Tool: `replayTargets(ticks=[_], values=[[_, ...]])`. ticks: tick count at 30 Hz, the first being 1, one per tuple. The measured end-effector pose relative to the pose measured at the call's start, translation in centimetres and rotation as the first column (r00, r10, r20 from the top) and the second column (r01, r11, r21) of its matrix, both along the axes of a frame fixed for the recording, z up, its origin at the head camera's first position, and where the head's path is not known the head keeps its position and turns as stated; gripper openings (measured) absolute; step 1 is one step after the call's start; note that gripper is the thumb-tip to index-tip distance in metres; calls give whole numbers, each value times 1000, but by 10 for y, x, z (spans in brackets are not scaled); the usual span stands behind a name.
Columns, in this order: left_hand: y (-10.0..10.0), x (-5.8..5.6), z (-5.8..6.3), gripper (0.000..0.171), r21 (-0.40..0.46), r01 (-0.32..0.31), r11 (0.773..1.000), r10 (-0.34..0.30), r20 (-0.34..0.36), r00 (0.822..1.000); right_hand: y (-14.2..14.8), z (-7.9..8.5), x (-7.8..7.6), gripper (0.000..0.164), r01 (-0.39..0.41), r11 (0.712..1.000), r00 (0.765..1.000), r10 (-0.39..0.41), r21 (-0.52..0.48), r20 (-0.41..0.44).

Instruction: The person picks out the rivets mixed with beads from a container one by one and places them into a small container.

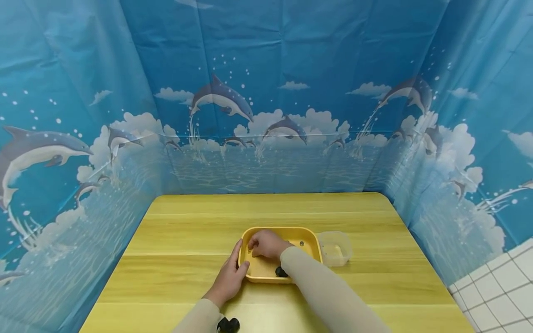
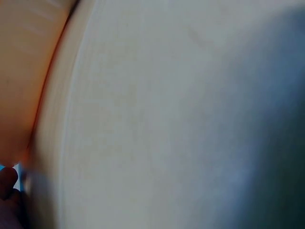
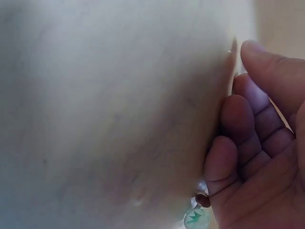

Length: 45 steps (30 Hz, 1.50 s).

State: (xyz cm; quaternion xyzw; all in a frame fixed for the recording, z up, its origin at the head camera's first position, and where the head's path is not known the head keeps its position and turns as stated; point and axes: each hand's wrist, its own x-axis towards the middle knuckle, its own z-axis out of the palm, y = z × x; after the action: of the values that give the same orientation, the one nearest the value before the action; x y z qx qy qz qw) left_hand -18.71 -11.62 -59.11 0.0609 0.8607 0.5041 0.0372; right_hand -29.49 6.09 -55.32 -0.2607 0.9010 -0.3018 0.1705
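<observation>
A yellow plastic tray (image 1: 266, 280) sits on the table with a few small pieces inside. My left hand (image 1: 230, 273) holds its left rim, thumb over the edge and fingers along the outer wall. My right hand (image 1: 268, 243) reaches down into the tray near its left end, fingers curled toward the floor. In the right wrist view, a clear marble with a green pattern (image 3: 197, 218) and a dark red round piece (image 3: 202, 199) lie beside the little finger. I cannot tell whether the right fingertips pinch a small piece. A small round piece (image 1: 301, 243) lies toward the tray's back right.
A clear plastic container (image 1: 335, 249) stands against the tray's right side. The yellow wood-grain table (image 1: 187, 222) extends around both. Blue dolphin-print curtains (image 1: 250, 55) hang behind and at both sides. Black wrist-camera parts show at the left sleeve and by the right wrist.
</observation>
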Motion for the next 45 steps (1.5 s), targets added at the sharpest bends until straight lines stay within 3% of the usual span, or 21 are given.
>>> replayTargets(ticks=[10, 28, 45], values=[[-1, 5, -1, 69, 2, -2, 1000, 2, -10, 1000, -10, -6, 4, 15, -14, 996, 998, 19, 93, -55], [1, 4, 0, 68, 11, -6, 1000, 6, -26, 1000, -11, -4, 6, 6, -45, 991, 992, 59, 122, -111], [3, 1, 3, 68, 18, 3, 1000, -2, -23, 1000, -6, -3, 1, 13, -89, 988, 989, 103, 123, -108]])
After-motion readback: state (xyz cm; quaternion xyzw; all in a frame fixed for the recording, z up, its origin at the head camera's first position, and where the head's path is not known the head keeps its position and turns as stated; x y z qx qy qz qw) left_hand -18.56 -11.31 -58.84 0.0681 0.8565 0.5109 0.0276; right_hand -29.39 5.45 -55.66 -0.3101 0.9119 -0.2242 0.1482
